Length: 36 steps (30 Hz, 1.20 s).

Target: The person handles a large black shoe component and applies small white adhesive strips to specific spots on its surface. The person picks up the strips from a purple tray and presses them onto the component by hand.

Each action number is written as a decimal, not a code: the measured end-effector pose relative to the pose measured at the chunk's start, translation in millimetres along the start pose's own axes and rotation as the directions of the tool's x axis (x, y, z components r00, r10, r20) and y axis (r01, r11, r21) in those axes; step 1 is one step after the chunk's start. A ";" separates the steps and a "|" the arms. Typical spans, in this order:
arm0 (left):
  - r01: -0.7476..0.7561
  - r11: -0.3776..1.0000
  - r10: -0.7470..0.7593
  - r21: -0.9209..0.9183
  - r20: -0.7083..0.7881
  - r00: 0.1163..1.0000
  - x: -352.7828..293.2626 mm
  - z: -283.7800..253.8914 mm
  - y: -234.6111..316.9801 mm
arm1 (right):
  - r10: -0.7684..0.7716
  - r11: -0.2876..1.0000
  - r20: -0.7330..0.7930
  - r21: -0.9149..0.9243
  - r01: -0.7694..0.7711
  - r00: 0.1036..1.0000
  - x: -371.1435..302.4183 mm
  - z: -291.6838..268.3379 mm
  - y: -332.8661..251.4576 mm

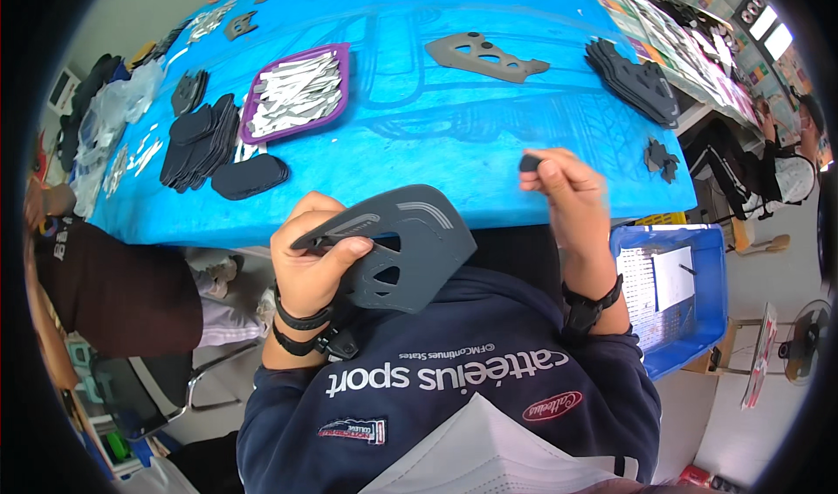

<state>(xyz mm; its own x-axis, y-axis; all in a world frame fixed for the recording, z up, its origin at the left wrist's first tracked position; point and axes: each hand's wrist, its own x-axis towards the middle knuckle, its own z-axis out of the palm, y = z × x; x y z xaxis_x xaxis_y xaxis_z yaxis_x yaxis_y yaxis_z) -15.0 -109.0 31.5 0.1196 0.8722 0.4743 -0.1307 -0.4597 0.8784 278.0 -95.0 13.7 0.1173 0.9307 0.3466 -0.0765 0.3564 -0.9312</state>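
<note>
Grey cut-out panel (429,251) gripped in the left hand (307,254)
Right hand (572,193), apart, pinches a small dark piece (529,163).

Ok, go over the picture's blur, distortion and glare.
Head view: the right hand looks slightly blurred, the dark gray panel in the left hand crisper; head view: fisheye bows the blue table, corners go black; head view: a white patch at upper right looks blown out.
</note>
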 end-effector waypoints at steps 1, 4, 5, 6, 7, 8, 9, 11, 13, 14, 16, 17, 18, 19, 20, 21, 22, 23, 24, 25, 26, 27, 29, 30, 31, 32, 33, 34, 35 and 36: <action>0.038 0.999 -0.037 0.017 -0.032 0.999 0.1 1.1 -0.2 | -0.001 1.000 -0.059 -0.029 0.000 0.998 4.4 -12.0 -2.0; 0.055 0.997 -0.059 -0.048 -0.082 0.995 0.6 2.8 0.3 | -0.057 0.996 -0.220 -0.084 0.040 0.974 18.2 -53.8 -8.3; 0.047 0.998 -0.050 -0.040 -0.088 0.995 1.0 2.9 0.3 | -0.108 0.992 -0.269 -0.092 0.086 0.957 22.7 -67.5 -11.2; 0.048 0.998 -0.052 -0.040 -0.090 0.995 1.2 2.6 0.2 | -0.165 0.985 -0.301 -0.096 0.143 0.939 26.4 -80.4 -15.7; 0.061 0.996 -0.066 -0.058 -0.093 0.993 1.5 2.7 -0.4 | -0.160 0.985 -0.368 -0.122 0.123 0.916 29.1 -91.1 -20.5; 0.070 0.997 -0.074 -0.039 -0.114 0.991 1.3 2.4 -0.8 | -0.154 0.988 -0.381 -0.052 0.145 0.912 28.1 -98.2 -24.8; 0.058 0.998 -0.059 -0.012 -0.143 0.988 1.1 2.9 -2.1 | -0.140 0.987 -0.435 0.005 0.158 0.889 26.2 -104.0 -31.5; 0.062 0.997 -0.068 -0.041 -0.144 0.987 0.7 2.8 -4.3 | -0.240 0.915 -0.221 0.273 0.296 0.945 13.2 -104.6 -43.4; 0.074 0.996 -0.081 -0.057 -0.133 0.988 0.1 3.4 -6.9 | -0.198 0.901 -0.141 0.364 0.237 0.970 -3.5 -95.1 -53.7; 0.083 0.994 -0.091 -0.069 -0.129 0.987 -0.2 3.4 -7.9 | -0.188 0.900 -0.119 0.376 0.220 0.975 -13.4 -88.6 -58.6; 0.091 0.994 -0.097 -0.053 -0.114 0.989 -1.0 3.2 -9.6 | -0.200 0.892 -0.058 0.403 0.206 0.978 -28.1 -77.5 -65.9; 0.097 0.994 -0.101 -0.049 -0.107 0.989 -1.5 2.7 -10.2 | -0.219 0.889 -0.025 0.408 0.210 0.975 -31.8 -74.2 -67.5; 0.097 0.994 -0.101 -0.044 -0.098 0.990 -2.2 1.8 -10.4 | -0.234 0.887 0.002 0.410 0.213 0.972 -32.4 -73.6 -68.1; 0.096 0.995 -0.099 -0.039 -0.092 0.991 -2.9 0.8 -10.4 | -0.278 0.905 -0.025 0.330 0.270 0.960 -29.9 -77.0 -67.9; 0.086 0.995 -0.090 -0.057 -0.086 0.992 -3.7 -0.3 -10.5 | -0.319 0.916 -0.053 0.241 0.322 0.946 -22.6 -83.9 -65.6; 0.094 0.995 -0.097 -0.034 -0.098 0.991 -4.5 -1.3 -10.4 | -0.320 0.935 -0.086 0.129 0.329 0.943 -13.3 -93.4 -61.8; 0.094 0.995 -0.097 -0.036 -0.110 0.989 -5.2 -2.2 -10.2 | -0.306 0.951 -0.201 -0.013 0.310 0.931 -2.0 -108.3 -59.0; 0.095 0.995 -0.099 -0.038 -0.124 0.987 -5.7 -3.0 -10.2 | -0.365 0.925 -0.299 -0.223 0.307 0.882 9.1 -126.1 -56.0; 0.092 0.995 -0.095 -0.035 -0.124 0.988 -6.0 -3.5 -10.3 | -0.394 0.876 -0.383 -0.431 0.215 0.836 19.8 -146.3 -53.3; 0.089 0.996 -0.092 -0.033 -0.125 0.988 -6.1 -3.7 -10.5 | -0.371 0.897 -0.484 -0.408 0.171 0.793 31.7 -166.0 -47.8; 0.078 0.996 -0.083 -0.044 -0.126 0.989 -5.9 -3.7 -10.9 | -0.284 0.910 -0.498 -0.409 0.066 0.819 36.7 -187.5 -46.2; 0.077 0.997 -0.080 -0.029 -0.123 0.989 -5.6 -3.5 -11.3 | -0.242 0.890 -0.535 -0.455 -0.034 0.809 42.4 -206.3 -41.7; 0.061 0.997 -0.065 -0.038 -0.113 0.991 -4.7 -2.3 -12.1 | -0.200 0.847 -0.555 -0.512 -0.142 0.808 49.9 -236.3 -31.6; 0.063 0.998 -0.067 -0.031 -0.118 0.991 -4.4 -1.5 -12.3 | -0.235 0.846 -0.514 -0.527 -0.087 0.825 51.8 -247.0 -25.8; 0.065 0.997 -0.069 -0.035 -0.120 0.990 -4.1 -0.7 -12.4 | -0.241 0.843 -0.533 -0.529 -0.097 0.811 53.3 -255.3 -20.3; 0.066 0.997 -0.072 -0.049 -0.120 0.990 -3.8 0.1 -12.4 | -0.246 0.840 -0.551 -0.532 -0.108 0.797 54.7 -261.6 -15.2; 0.072 0.997 -0.077 -0.042 -0.122 0.990 -3.6 0.9 -12.3 | -0.243 0.816 -0.545 -0.562 -0.134 0.802 56.0 -265.9 -10.2; 0.076 0.996 -0.081 -0.046 -0.121 0.989 -3.4 1.6 -12.2 | -0.240 0.790 -0.539 -0.592 -0.160 0.808 57.0 -268.9 -5.4; 0.079 0.996 -0.085 -0.049 -0.120 0.989 -3.3 2.3 -12.1 | -0.233 0.768 -0.540 -0.613 -0.187 0.809 58.3 -271.4 -1.5; 0.078 0.996 -0.083 -0.050 -0.115 0.990 -3.2 2.9 -12.0 | -0.162 0.751 -0.551 -0.607 -0.260 0.819 57.6 -273.4 2.0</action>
<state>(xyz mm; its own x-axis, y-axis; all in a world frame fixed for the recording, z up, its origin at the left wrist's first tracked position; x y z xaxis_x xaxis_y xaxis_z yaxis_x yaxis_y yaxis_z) -11.0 -106.7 19.6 0.0166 0.9207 0.3898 -0.1698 -0.3816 0.9086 555.3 -63.3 0.9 0.6537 0.6589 0.3722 0.5131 -0.0244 -0.8580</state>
